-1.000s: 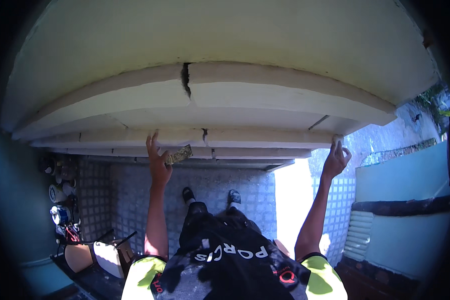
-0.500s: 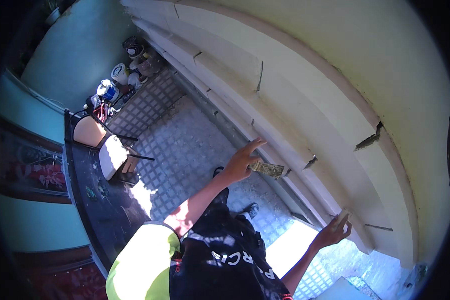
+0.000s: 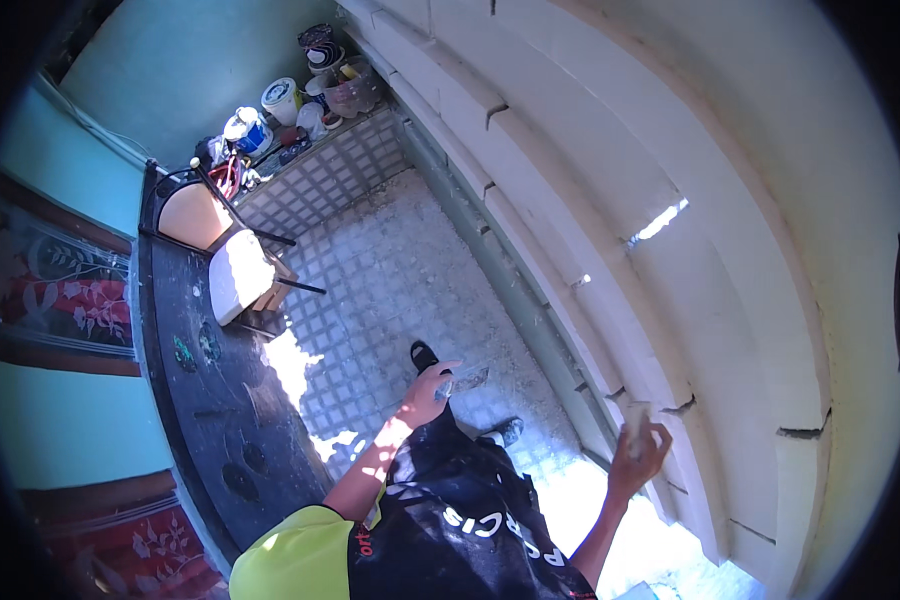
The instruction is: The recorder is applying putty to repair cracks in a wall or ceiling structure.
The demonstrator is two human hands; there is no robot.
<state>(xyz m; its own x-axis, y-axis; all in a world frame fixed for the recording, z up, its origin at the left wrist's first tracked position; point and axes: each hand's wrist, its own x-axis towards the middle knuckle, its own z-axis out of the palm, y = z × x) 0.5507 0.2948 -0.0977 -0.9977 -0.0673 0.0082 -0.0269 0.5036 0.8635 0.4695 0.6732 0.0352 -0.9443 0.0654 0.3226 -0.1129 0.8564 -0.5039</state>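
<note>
My left hand [image 3: 427, 397] is closed round a flat scraper-like tool [image 3: 470, 381], mottled and smeared, held out over the floor in front of my body. Its exact kind is blurred. At the right, my right hand [image 3: 640, 462] grips a small pale piece [image 3: 637, 418] with the fingertips, up against the lower steps of a cream stepped moulding [image 3: 560, 215]. What that piece is, I cannot make out. Dark cracks or open joints cut across the moulding, one of them [image 3: 680, 406] just beside my right hand.
A chair with a pale seat [image 3: 238, 277] stands at the left by a dark, stained ledge [image 3: 215, 400]. Buckets [image 3: 281, 99] and bags crowd a tiled step [image 3: 322, 163] at the back. My sandalled foot [image 3: 423, 354] shows on the grey floor [image 3: 410, 250].
My left hand has drawn the tool away from the moulding, down and to the left. My right hand has moved slightly up and left along the moulding with the pale piece. The view has shifted.
</note>
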